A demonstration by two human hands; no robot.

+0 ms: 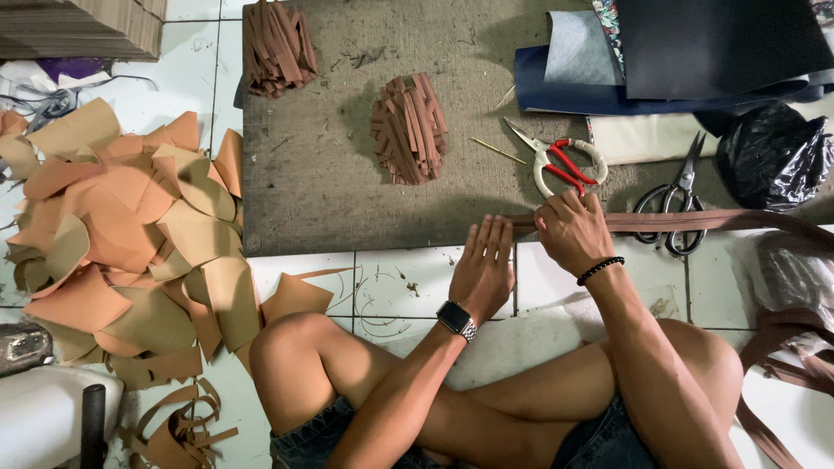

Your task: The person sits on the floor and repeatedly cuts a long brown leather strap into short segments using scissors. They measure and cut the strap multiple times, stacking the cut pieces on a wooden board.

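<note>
The right hand point(569, 230) has its grip closed around a long, flat brown leather-like strap point(721, 220), pinching it at the near edge of the grey board point(304, 182). Just beside it the left hand point(485, 265) lies open, fingers flat on the strap's end. The strap looks light, limp and bendable, best held near its end. Beyond the grip lie red-handled scissors point(565, 163); to its right, black scissors point(673, 200).
</note>
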